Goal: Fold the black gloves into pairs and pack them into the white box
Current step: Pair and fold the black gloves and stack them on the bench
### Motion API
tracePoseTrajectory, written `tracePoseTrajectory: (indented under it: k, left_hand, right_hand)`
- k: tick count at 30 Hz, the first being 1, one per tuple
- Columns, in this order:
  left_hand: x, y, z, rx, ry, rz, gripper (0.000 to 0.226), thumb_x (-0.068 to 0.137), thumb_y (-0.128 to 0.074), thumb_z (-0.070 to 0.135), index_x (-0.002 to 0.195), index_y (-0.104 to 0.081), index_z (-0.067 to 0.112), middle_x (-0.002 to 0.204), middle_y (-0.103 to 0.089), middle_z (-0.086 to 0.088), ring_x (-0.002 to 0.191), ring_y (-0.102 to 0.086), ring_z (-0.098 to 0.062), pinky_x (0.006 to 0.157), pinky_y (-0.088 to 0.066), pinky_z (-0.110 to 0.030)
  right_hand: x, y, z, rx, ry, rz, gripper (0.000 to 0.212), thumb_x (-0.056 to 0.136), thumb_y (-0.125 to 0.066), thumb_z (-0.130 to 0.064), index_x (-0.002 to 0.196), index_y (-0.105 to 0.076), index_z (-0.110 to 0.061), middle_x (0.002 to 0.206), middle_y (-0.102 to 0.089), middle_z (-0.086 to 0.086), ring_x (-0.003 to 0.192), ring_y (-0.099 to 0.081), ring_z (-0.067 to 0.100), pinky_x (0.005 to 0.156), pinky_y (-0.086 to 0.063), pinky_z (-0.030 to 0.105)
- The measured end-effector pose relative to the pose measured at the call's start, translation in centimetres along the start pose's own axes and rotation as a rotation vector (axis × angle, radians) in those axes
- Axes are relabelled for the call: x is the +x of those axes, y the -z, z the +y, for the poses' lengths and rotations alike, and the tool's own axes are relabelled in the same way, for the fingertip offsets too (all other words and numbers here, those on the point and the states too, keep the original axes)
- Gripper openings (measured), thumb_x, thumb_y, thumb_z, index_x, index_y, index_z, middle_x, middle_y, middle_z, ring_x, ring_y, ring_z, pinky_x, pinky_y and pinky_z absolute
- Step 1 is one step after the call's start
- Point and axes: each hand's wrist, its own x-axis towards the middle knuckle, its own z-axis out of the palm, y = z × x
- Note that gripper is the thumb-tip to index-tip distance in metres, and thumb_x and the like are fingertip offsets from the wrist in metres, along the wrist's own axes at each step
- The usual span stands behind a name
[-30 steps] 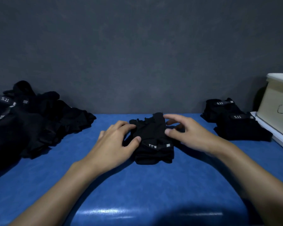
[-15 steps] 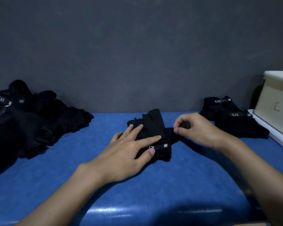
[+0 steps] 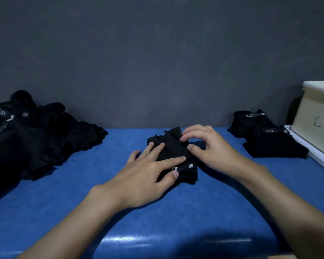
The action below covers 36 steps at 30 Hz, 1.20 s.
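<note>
Blk glove pair (image 3: 173, 148) on tabletop (image 3: 79, 195): pressed flat by L hand (image 3: 146, 176), fingers (image 3: 173, 160) straight. Edge pinched by R hand (image 3: 211, 152), fingers curled.

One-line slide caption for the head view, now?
Left hand presses the glove pair flat on the blue table while right hand pinches its edge; folded pairs sit by white box.

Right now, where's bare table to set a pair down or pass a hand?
Free: blue table between loose glove pile and left hand; near front edge; narrow gap right hand to folded pairs. Crowded: glove pair under hands; right edge by white box.
</note>
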Motion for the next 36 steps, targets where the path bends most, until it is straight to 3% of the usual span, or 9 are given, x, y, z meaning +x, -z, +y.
tracePoseTrajectory:
  k: [3, 5, 12, 17, 24, 29, 31, 34, 36]
  left_hand:
    - [0.0, 0.0, -0.1, -0.016, -0.005, 0.008, 0.047, 0.099, -0.027, 0.058, 0.145, -0.016, 0.062, 0.167, -0.002, 0.0, 0.153, 0.01, -0.016, 0.123, -0.003, -0.045]
    - [0.1, 0.1, -0.4, -0.044, -0.011, 0.012, 0.047, 0.099, -0.03, 0.056, 0.144, -0.017, 0.059, 0.166, -0.005, 0.001, 0.152, 0.009, -0.012, 0.123, -0.004, -0.043]
    - [0.2, 0.8, -1.5, -0.201, 0.006, 0.102, 0.052, 0.095, -0.025, 0.059, 0.144, -0.033, 0.044, 0.16, -0.021, 0.015, 0.148, -0.008, 0.001, 0.12, -0.013, -0.033]
    - [0.7, 0.5, -2.4, -0.24, 0.043, 0.119, 0.051, 0.103, -0.022, 0.049, 0.152, -0.029, 0.038, 0.163, -0.015, 0.019, 0.147, -0.007, 0.008, 0.121, -0.009, -0.029]
    - [0.9, 0.1, -2.7, -0.058, 0.041, 0.016, 0.071, 0.088, -0.015, 0.056, 0.156, -0.018, 0.035, 0.165, -0.003, 0.015, 0.148, 0.001, 0.006, 0.12, -0.001, -0.023]
    - [0.9, 0.1, -2.9, -0.041, 0.031, 0.025, 0.065, 0.094, -0.021, 0.053, 0.156, -0.017, 0.035, 0.165, -0.003, 0.014, 0.148, 0.0, 0.005, 0.119, 0.0, -0.023]
    - [0.9, 0.1, -2.9, -0.046, 0.032, 0.028, 0.073, 0.087, -0.015, 0.058, 0.156, -0.016, 0.036, 0.165, -0.005, 0.013, 0.148, -0.001, 0.005, 0.119, -0.001, -0.023]
    - [0.9, 0.0, -3.0, -0.047, 0.016, 0.045, 0.075, 0.084, -0.013, 0.059, 0.156, -0.016, 0.037, 0.165, -0.007, 0.013, 0.148, -0.002, 0.006, 0.119, -0.003, -0.024]
    - [0.8, 0.0, -3.0, -0.061, 0.004, 0.062, 0.068, 0.09, -0.019, 0.055, 0.155, -0.018, 0.037, 0.165, -0.01, 0.013, 0.147, -0.002, 0.007, 0.119, -0.004, -0.024]
  right_hand:
    - [-0.1, -0.4, 0.6, -0.191, -0.101, -0.119, 0.024, 0.095, -0.056, -0.027, 0.116, -0.068, -0.028, 0.129, -0.051, -0.013, 0.127, -0.033, 0.01, 0.112, -0.028, 0.037]
    - [-0.3, 0.0, 0.8, -0.267, -0.201, -0.178, 0.027, 0.096, -0.053, -0.037, 0.12, -0.065, -0.032, 0.133, -0.046, -0.01, 0.129, -0.03, 0.012, 0.113, -0.026, 0.042]
    - [-0.1, 0.5, 0.6, -0.009, -0.083, -0.12, 0.026, 0.096, -0.057, -0.024, 0.121, -0.065, -0.027, 0.146, -0.042, -0.016, 0.141, -0.024, 0.004, 0.118, -0.02, 0.028]
    - [-0.4, 0.3, 1.4, -0.099, -0.144, -0.293, 0.041, 0.094, -0.053, -0.048, 0.131, -0.058, -0.031, 0.147, -0.043, -0.017, 0.142, -0.026, 0.003, 0.12, -0.02, 0.041]
    - [-1.1, 1.8, 0.8, -0.194, -0.187, -0.443, 0.052, 0.095, -0.052, -0.048, 0.144, -0.04, -0.036, 0.155, -0.026, -0.021, 0.145, -0.018, 0.003, 0.121, -0.017, 0.043]
    - [-1.4, 2.4, -1.1, 0.035, -0.063, -0.261, 0.032, 0.087, -0.071, -0.025, 0.118, -0.066, -0.027, 0.131, -0.056, -0.016, 0.126, -0.047, -0.003, 0.112, -0.034, 0.027]
    - [-1.5, 2.9, -2.4, 0.111, -0.045, -0.256, 0.025, 0.081, -0.077, -0.032, 0.105, -0.071, -0.028, 0.117, -0.063, -0.016, 0.116, -0.054, -0.001, 0.105, -0.038, 0.024]
    - [-2.0, 3.1, -3.1, -0.036, -0.049, -0.381, 0.039, 0.064, -0.077, -0.057, 0.099, -0.066, -0.042, 0.114, -0.058, -0.024, 0.117, -0.046, 0.004, 0.104, -0.036, 0.029]
    - [-2.3, 2.6, -3.0, -0.151, -0.049, -0.444, 0.041, 0.064, -0.08, -0.052, 0.1, -0.063, -0.043, 0.114, -0.053, -0.026, 0.116, -0.039, 0.005, 0.104, -0.031, 0.029]
